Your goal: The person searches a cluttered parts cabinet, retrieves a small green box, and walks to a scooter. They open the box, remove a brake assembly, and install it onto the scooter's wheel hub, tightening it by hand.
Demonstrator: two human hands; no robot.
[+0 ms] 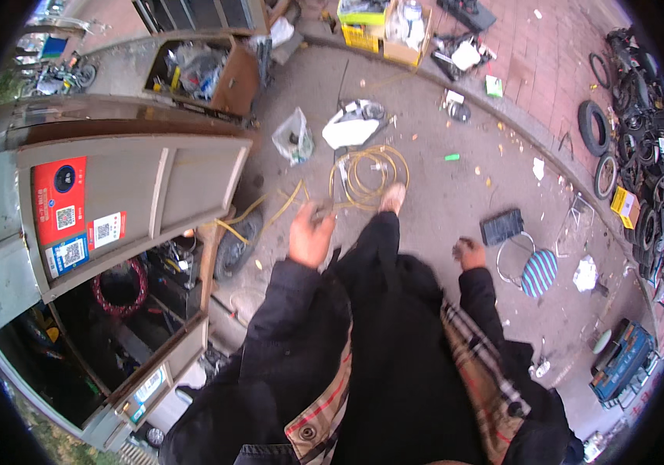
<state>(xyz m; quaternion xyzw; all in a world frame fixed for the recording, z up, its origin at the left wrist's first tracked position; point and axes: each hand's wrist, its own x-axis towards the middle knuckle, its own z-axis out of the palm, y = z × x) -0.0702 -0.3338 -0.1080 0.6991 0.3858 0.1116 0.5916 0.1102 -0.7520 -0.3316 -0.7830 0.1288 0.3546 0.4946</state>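
In front of me, left of my body, my left hand (310,239) hangs in the air with thumb and forefinger apart and nothing visible between them. A coiled yellow hose (368,177) lies on the ground beyond it, and a stretch of that hose runs left toward the cabinet. My right hand (468,254) is held out over the pavement, its fingers loosely bent and apart, somewhat blurred. Nearest to it are a black case (501,227) and a round stool (539,273) with a blue striped seat. One shoe (393,198) of mine stands at the hose coil's edge.
On the left stands a metal cabinet (192,182) with an open door and tyres inside. Ahead lie a plastic bag (293,138), a white fairing-like part (353,124) and a box of bags (235,81). Tyres (593,128) line the right curb; a blue toolbox (623,364) sits lower right.
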